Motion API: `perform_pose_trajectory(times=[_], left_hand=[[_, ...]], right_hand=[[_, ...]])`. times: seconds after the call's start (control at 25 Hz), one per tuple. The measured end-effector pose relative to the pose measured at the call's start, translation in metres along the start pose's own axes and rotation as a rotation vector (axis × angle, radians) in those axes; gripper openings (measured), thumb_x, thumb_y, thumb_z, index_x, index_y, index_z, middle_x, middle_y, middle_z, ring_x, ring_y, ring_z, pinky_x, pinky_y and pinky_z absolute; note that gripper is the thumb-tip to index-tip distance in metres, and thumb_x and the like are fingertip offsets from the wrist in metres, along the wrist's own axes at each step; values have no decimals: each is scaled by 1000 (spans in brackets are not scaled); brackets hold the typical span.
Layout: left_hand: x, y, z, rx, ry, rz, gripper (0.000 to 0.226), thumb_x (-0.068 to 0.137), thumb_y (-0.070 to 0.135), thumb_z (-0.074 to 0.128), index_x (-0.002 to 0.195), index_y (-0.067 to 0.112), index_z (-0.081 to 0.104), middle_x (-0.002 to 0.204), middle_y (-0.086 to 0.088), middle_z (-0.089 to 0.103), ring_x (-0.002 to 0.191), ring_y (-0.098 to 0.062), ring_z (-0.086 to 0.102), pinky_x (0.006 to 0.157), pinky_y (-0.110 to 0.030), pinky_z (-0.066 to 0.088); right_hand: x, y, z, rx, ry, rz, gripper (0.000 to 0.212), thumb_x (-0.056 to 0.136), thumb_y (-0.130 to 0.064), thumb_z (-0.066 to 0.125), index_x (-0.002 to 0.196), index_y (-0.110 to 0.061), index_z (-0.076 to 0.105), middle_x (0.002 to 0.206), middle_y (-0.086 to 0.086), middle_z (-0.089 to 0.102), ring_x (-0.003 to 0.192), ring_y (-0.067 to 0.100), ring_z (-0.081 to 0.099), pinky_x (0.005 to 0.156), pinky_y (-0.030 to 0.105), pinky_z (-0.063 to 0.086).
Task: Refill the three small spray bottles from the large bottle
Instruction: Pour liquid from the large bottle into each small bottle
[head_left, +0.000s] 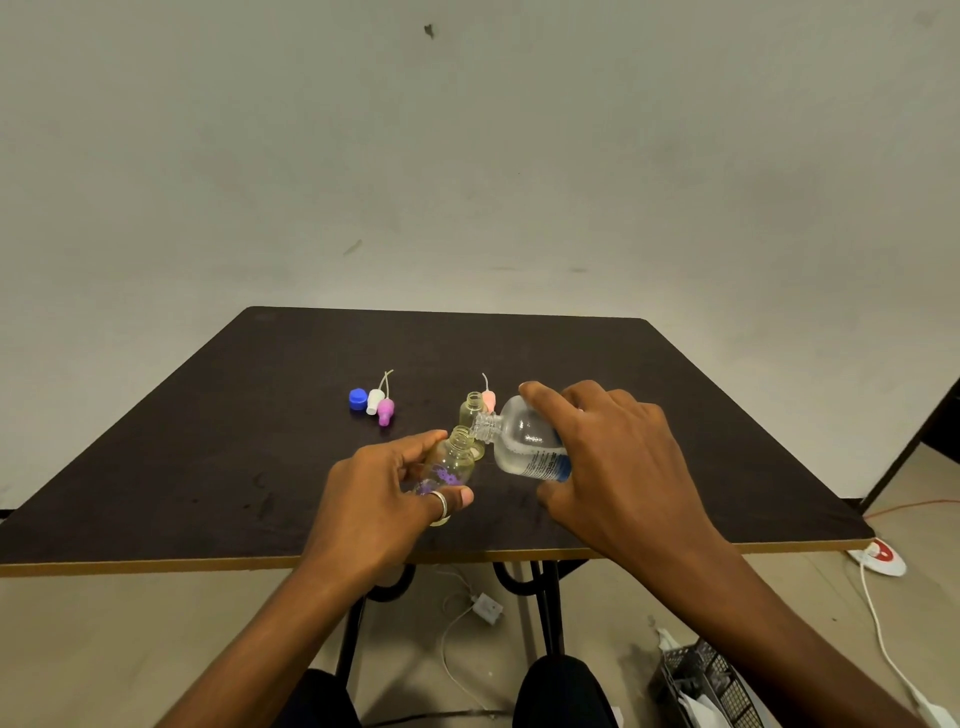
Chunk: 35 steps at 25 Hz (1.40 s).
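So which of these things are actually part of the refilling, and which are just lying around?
Job: large bottle, flowered bottle, plain bottle, pink top, white top, purple top, blue cap.
Lying about, on the floor: extension socket, adapter, basket.

Dark square table (260, 441), left of centre: blue plastic screw cap (358, 399), white spray head (375, 401) and violet spray head (385, 410) lie in a touching row, left to right. To their right a small yellowish clear bottle (470, 410) stands upright, with a pink spray head (488, 400) just behind it. In front, the left hand (384, 493) holds a flower-printed small bottle (451, 462) tilted. To its right, the right hand (618, 457) holds a large clear plastic bottle (524, 441) tipped leftward, its neck beside that mouth.
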<state>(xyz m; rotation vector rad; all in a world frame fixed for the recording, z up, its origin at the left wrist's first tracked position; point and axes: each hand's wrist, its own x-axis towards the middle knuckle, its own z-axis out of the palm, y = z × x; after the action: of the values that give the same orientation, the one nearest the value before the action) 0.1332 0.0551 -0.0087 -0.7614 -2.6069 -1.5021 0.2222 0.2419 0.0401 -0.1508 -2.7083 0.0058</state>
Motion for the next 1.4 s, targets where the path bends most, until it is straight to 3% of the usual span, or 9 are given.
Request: perform_pose_trajectory(times=[0.2, 0.48, 0.68, 1.4], left_hand=[[-1, -1, 0, -14, 8, -5, 64, 72, 32, 85, 132, 32, 61, 115, 14, 71, 99, 6, 63, 77, -2, 40], [-1, -1, 2, 1, 16, -10, 65, 70, 33, 86, 131, 31, 62, 111, 16, 72, 91, 14, 60, 70, 6, 40], [-1, 0, 2, 10, 11, -16, 66, 71, 33, 85, 133, 30, 61, 116, 12, 71, 100, 5, 63, 74, 2, 39], [-2, -1, 3, -14, 18, -26, 67, 73, 31, 84, 134, 28, 60, 118, 8, 71, 104, 0, 64, 87, -12, 45]], right_hand=[[0, 1, 1, 13, 5, 3, 85, 76, -44, 74, 145, -36, 26, 134, -3, 51, 120, 20, 49, 101, 39, 39], [0, 1, 4, 3, 23, -4, 83, 76, -43, 73, 145, -36, 28, 134, -2, 52, 119, 21, 50, 99, 39, 40], [0, 1, 4, -19, 32, -5, 84, 75, -43, 74, 145, -36, 27, 132, -2, 52, 117, 21, 50, 97, 39, 40], [0, -1, 4, -45, 20, -3, 85, 76, -43, 73, 145, -36, 24, 133, -1, 51, 118, 22, 50, 99, 40, 39]])
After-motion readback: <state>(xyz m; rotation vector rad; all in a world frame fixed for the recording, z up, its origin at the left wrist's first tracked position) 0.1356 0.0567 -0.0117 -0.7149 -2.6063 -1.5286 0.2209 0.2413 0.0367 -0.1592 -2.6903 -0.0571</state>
